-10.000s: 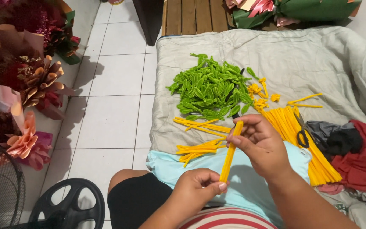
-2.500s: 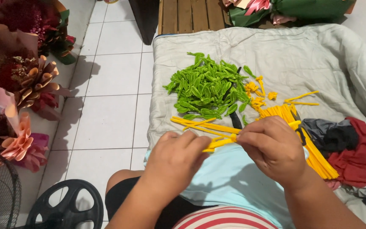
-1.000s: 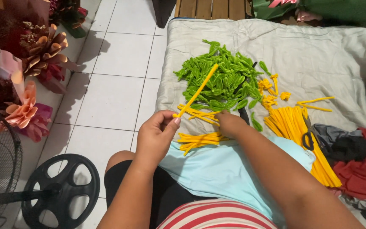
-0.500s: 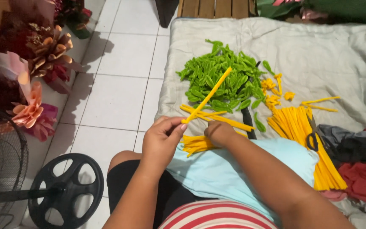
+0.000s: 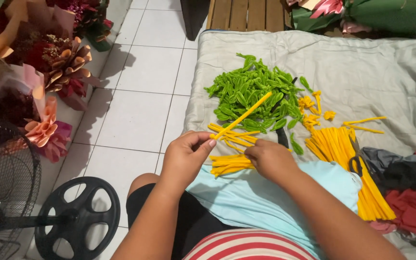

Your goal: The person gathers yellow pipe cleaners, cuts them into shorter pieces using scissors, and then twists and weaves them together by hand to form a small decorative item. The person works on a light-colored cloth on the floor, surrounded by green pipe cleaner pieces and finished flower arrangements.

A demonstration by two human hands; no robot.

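nearest to me i see my lap under a light blue cloth [image 5: 246, 202], and just above it my two hands. my left hand [image 5: 185, 156] is pinched shut, thumb and forefinger gripping the near end of one yellow strip [image 5: 243, 115], which slants up and away over the green pile. my right hand [image 5: 269, 159] lies knuckles-up with its fingers curled down onto the small bundle of yellow strips [image 5: 231, 164] at the edge of the cloth; i cannot tell whether it is gripping any of them or only pressing. i judge the risk is here: the single strip is held only at its tip, so a small twist could bend it or let it slip, and the loose bundle under the right hand could scatter off the cloth toward the tiled floor [image 5: 136, 115]. just beyond, crossed yellow strips [image 5: 232, 135] lie on the grey blanket [image 5: 371, 77], and a dark tool [image 5: 282, 137] sits close enough to snag a sleeve. farther out is the heap of green pieces [image 5: 253, 94], with a large stack of yellow strips [image 5: 343, 154] to its right, scissors [image 5: 357, 161] resting on it. on the left stand a black fan [image 5: 6, 192] and paper flower bouquets [image 5: 39, 72].
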